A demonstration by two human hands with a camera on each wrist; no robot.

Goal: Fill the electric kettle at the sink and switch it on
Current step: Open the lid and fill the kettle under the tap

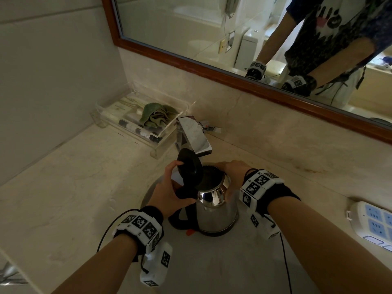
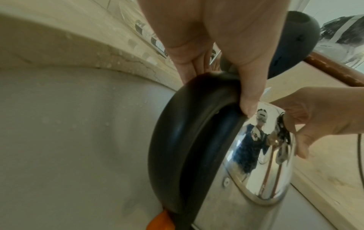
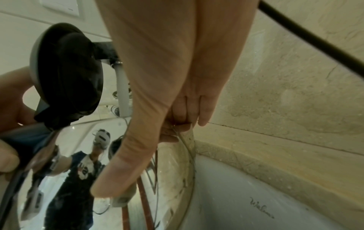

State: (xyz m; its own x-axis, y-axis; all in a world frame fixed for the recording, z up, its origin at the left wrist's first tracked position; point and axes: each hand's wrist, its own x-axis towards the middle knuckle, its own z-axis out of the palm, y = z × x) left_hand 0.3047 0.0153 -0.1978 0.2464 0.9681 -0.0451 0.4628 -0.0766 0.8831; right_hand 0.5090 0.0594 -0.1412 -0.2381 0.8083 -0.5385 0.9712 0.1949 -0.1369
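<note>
A steel electric kettle (image 1: 216,211) stands upright in the white sink basin (image 1: 212,264), its mouth just below the square chrome faucet (image 1: 195,134). Its black lid (image 1: 189,166) is tipped up and open. My left hand (image 1: 169,192) grips the top of the black handle (image 2: 177,140), one finger reaching up behind the lid. My right hand (image 1: 235,172) wraps the kettle's upper body on the spout side, fingers over the rim (image 3: 183,124). An orange switch (image 2: 161,221) shows at the handle's foot. I see no water stream.
A clear tray (image 1: 135,117) of toiletries with a green cloth sits on the counter behind and left of the faucet. A white power strip (image 1: 373,223) lies on the counter at the right. A wood-framed mirror (image 1: 233,75) hangs above the backsplash.
</note>
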